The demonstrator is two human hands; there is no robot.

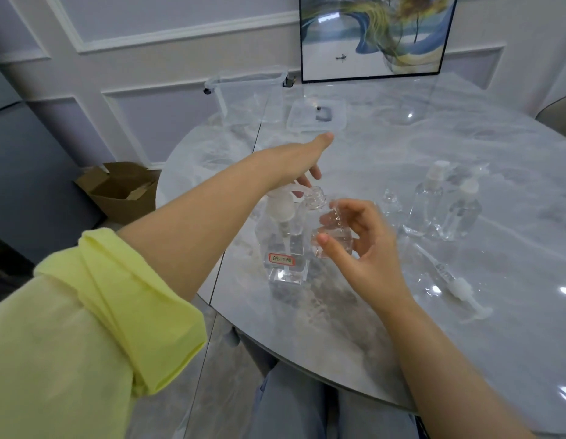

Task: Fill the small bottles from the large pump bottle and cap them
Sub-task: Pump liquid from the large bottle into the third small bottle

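The large clear pump bottle (286, 251) with a red-edged label stands on the marble table. My left hand (302, 156) rests on its white pump head, fingers spread over the nozzle. A small clear open-necked bottle (316, 204), partly filled, is tilted against the nozzle, and my right hand (360, 239) grips it. To the right stand two small capped bottles (425, 207) (462, 213) and one small uncapped bottle (391, 204). A loose pump cap with its tube (455, 283) lies on the table at the right.
A clear plastic tub (246, 93) and its lid (316, 117) sit at the table's far side, in front of a framed picture (376, 36). An open cardboard box (120, 188) is on the floor to the left. The table edge (275, 359) runs over my lap.
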